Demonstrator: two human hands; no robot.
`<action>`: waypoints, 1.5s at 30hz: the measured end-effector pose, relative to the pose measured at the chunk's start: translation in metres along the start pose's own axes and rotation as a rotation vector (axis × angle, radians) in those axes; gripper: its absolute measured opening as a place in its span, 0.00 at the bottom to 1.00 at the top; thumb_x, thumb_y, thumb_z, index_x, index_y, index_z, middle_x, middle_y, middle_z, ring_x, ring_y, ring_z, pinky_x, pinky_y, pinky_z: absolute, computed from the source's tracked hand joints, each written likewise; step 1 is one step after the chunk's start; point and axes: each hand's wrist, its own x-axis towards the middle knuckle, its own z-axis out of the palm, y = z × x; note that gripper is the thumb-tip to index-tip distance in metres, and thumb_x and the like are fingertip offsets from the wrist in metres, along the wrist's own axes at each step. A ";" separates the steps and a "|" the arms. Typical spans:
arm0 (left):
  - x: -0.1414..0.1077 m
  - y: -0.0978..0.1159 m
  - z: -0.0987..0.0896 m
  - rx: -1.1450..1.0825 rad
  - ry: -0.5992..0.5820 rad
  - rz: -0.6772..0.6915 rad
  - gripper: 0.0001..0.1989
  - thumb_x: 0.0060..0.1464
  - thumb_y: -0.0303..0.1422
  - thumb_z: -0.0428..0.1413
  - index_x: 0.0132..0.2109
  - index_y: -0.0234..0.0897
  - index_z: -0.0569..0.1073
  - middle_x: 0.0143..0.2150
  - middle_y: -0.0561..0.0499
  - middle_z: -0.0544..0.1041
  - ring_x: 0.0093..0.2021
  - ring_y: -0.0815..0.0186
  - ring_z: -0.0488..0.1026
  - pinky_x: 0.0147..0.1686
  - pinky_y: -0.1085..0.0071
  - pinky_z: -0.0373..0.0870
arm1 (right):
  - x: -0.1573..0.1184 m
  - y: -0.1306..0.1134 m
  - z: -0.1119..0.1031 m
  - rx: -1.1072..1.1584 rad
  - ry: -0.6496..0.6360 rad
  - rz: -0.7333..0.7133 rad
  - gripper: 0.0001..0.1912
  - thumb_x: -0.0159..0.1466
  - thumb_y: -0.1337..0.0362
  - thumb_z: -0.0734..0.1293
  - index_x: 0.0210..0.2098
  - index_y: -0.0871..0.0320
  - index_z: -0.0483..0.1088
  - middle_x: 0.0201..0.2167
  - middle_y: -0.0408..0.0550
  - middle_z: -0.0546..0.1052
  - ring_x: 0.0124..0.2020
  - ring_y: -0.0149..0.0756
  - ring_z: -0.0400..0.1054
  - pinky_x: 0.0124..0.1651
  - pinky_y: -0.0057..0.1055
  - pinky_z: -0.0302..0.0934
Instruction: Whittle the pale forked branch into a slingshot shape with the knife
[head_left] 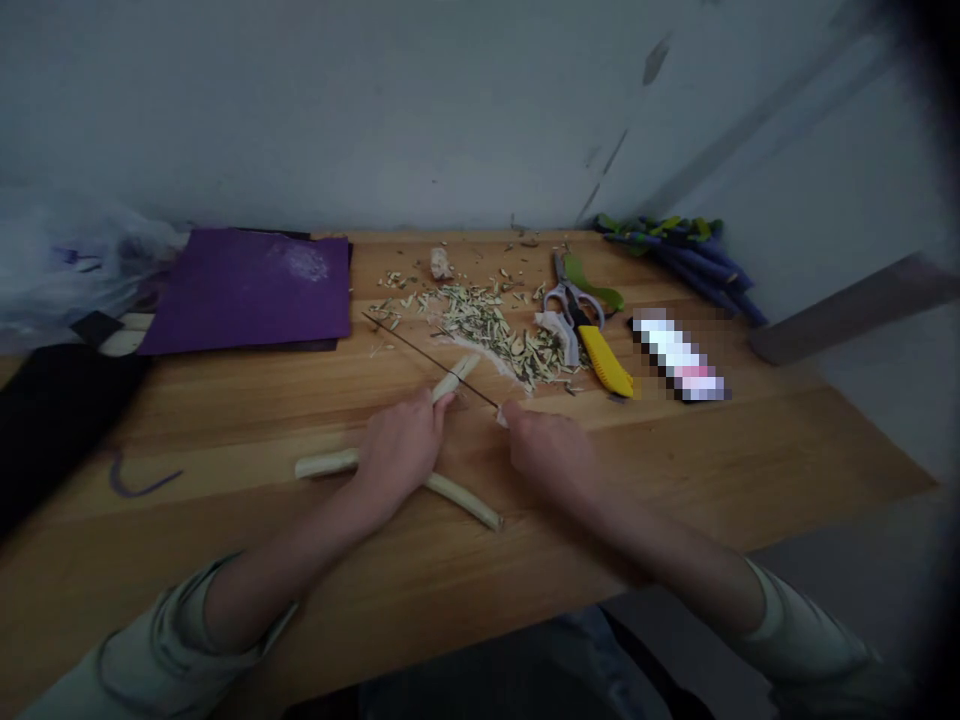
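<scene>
Wooden table point(675, 480) under everything; purple sheet point(251, 295) far left. Shavings point(487, 330) crowd just ahead. Peeled wood point(469, 502) pokes out both sides beneath my left hand point(401, 440), clasping a pale stick point(459, 374) — my right hand point(555, 455) clenches a thin dark rod point(405, 341) across it.

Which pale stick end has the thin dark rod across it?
The forward end, jutting past the left hand toward the shavings. The thin dark rod crosses only this one; the leftmost end and the nearest end lie apart from it.
</scene>
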 end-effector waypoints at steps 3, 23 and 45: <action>0.000 0.001 0.000 0.010 0.000 -0.019 0.29 0.58 0.45 0.28 0.41 0.33 0.69 0.31 0.40 0.75 0.30 0.55 0.72 0.29 0.63 0.64 | 0.003 0.001 -0.012 -0.028 0.155 -0.006 0.15 0.62 0.71 0.47 0.43 0.59 0.60 0.32 0.53 0.74 0.33 0.38 0.68 0.28 0.29 0.51; -0.054 -0.025 -0.006 -0.078 -0.121 0.051 0.18 0.58 0.45 0.35 0.32 0.40 0.60 0.22 0.53 0.70 0.22 0.64 0.69 0.23 0.70 0.58 | 0.034 0.048 0.010 0.317 0.485 -0.307 0.13 0.62 0.60 0.56 0.35 0.60 0.67 0.35 0.50 0.69 0.40 0.36 0.61 0.42 0.31 0.54; -0.066 -0.019 -0.004 -0.181 0.061 0.602 0.15 0.60 0.37 0.38 0.29 0.35 0.61 0.20 0.52 0.69 0.19 0.68 0.66 0.17 0.72 0.59 | 0.007 0.023 0.016 0.807 0.070 -0.891 0.19 0.65 0.64 0.52 0.18 0.58 0.52 0.16 0.36 0.54 0.18 0.21 0.49 0.23 0.22 0.46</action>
